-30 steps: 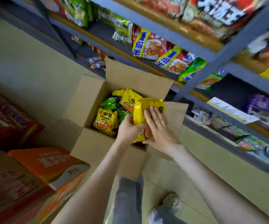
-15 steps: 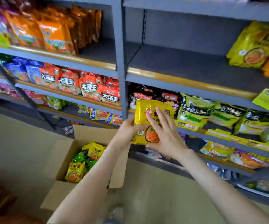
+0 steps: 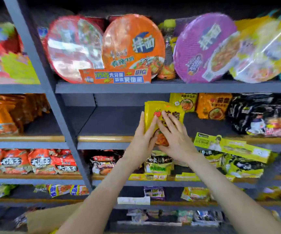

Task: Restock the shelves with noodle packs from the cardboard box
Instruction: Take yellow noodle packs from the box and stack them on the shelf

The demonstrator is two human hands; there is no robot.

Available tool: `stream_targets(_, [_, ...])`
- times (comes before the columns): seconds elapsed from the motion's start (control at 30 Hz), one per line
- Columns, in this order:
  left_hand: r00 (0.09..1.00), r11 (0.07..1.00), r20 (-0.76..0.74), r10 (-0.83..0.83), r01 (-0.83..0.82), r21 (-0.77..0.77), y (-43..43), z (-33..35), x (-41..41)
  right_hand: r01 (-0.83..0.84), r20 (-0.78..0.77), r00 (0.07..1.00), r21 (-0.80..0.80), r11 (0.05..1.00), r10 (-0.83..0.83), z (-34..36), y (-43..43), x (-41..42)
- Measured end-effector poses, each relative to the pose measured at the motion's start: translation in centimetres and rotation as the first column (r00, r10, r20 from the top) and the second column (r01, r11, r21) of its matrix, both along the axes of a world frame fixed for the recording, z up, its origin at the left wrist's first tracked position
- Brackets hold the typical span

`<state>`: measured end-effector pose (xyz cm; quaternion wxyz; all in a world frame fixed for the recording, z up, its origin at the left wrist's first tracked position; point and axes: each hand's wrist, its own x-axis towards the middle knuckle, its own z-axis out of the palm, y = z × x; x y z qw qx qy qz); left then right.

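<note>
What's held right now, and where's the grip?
Yellow noodle pack: left hand has its grip on the left edge, right hand presses flat on the lower front.
</note>
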<state>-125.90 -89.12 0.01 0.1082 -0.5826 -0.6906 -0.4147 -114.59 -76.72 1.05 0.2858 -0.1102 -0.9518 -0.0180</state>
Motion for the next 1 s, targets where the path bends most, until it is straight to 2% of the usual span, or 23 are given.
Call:
stream_targets(0.2, [0.985, 0.973, -0.019, -0.172, 0.167, -0.158, 5.8, 0.7, -2.9, 0.061, 0.084, 0.995, -0.107, 0.992, -0.052, 1.1, 6.2, -0.5])
stream_targets(0.33, [0.981, 0.966, -0.038, -0.189, 0.179, -0.184, 9.6, 0.9, -4.1, 0.078, 0.133, 0.989, -0.111, 0.991, -0.063, 1.4, 10.4, -1.3])
stream_targets(0.57, [0.991, 0.964, -0.128, -0.049, 0.014, -0.264, 17.2, 0.4, -6.1, 0.085, 0.137, 0.988, -0.061, 0.995, -0.076, 1.0, 17.9, -4.1])
stream_targets(0.87, [0.978, 0.903, -0.2, -0.061, -0.031, -0.428, 24.6, -2.2, -6.8, 0.195, 0.224, 0.953, 0.055, 0.979, -0.203, -2.6, 23.7, -5.3])
stream_targets(0.93, [0.956, 0.885, -0.294, -0.017, -0.122, -0.449, 25.2, -1.7, -6.9, 0.209, 0.244, 0.942, 0.111, 0.972, -0.23, -2.5, 24.4, -5.5])
stream_targets(1.0, [0.856, 0.853, -0.504, 0.113, -0.344, -0.393, 25.7, -1.3, -6.9, 0.221, 0.245, 0.931, 0.21, 0.952, -0.27, -2.5, 25.3, -5.5])
